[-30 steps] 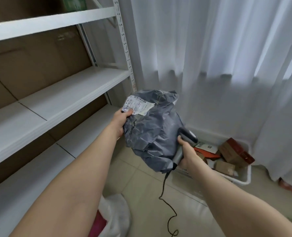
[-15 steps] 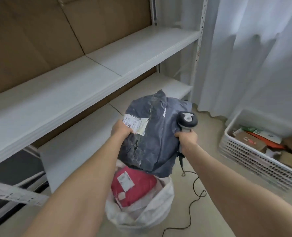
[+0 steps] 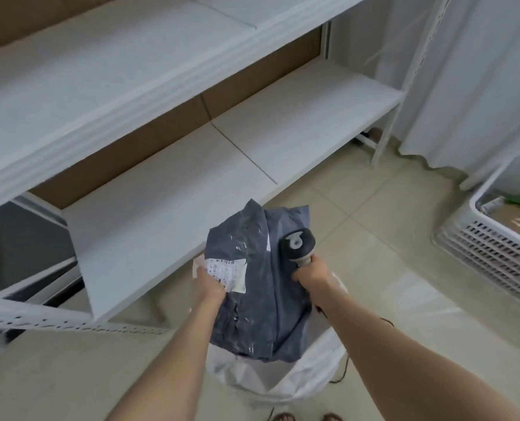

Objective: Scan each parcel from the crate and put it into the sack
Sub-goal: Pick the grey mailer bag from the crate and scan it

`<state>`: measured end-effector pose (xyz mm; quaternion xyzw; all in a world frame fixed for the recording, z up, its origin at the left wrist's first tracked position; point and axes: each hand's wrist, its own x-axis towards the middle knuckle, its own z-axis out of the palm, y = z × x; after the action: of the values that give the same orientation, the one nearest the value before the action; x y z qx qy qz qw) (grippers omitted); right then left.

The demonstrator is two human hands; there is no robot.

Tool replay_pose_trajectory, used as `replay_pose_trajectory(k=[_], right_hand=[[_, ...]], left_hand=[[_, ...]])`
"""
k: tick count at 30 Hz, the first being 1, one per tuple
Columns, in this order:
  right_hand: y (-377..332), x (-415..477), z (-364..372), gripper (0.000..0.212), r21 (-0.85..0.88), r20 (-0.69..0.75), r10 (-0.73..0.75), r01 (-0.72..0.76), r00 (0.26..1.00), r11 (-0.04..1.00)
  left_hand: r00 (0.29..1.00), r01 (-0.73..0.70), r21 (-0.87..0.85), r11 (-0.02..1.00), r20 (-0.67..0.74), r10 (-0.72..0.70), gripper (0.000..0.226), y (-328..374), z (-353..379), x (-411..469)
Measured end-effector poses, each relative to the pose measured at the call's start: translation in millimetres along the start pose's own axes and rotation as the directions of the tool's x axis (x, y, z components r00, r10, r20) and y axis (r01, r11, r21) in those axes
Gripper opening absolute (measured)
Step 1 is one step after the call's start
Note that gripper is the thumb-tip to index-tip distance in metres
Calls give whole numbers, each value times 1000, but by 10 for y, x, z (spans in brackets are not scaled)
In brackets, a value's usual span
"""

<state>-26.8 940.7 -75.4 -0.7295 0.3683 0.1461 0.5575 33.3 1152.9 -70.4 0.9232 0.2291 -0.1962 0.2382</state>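
Right above the white plastic sack (image 3: 298, 382), left hand (image 3: 208, 288) pinches the floppy, probably light grey plastic mailer (image 3: 264, 302) by its label (image 3: 226, 273), right hand (image 3: 310, 271) grips a black handheld scanner (image 3: 296, 246).

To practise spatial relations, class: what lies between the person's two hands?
In the head view, the grey parcel: the left hand grips it, the right hand holds the scanner.

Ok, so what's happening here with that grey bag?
A person holds a grey parcel over a white sack on the floor. The left hand grips the parcel by its label. The right hand holds a scanner beside the parcel's right edge. The parcel's lower end is at the sack's mouth, not yet let go. The crate, with more items inside, stands to the right.
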Motion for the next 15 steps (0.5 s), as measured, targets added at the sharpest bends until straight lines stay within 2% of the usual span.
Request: replay_pose_trajectory(k=[2, 4, 8, 13, 15], right_hand=[[206, 156, 156, 41, -93, 40, 4, 0, 999, 996], [417, 334, 313, 46, -144, 77, 63, -51, 995, 988], [691, 587, 584, 57, -292, 172, 169, -114, 971, 950], [830, 763, 755, 59, -278, 117, 139, -102, 983, 955], [850, 823, 737, 56, -299, 136, 131, -85, 982, 951]], left_hand=[[998, 44, 3, 999, 41, -44, 38, -254, 351, 160], [982, 82, 59, 995, 162, -91, 39, -491, 718, 242], [909, 84, 185, 979, 389, -151, 85, -804, 1210, 276], [890, -141, 302, 943, 455, -13, 87, -864, 1379, 381], [875, -165, 397, 903, 482, -52, 97, -859, 1405, 423]])
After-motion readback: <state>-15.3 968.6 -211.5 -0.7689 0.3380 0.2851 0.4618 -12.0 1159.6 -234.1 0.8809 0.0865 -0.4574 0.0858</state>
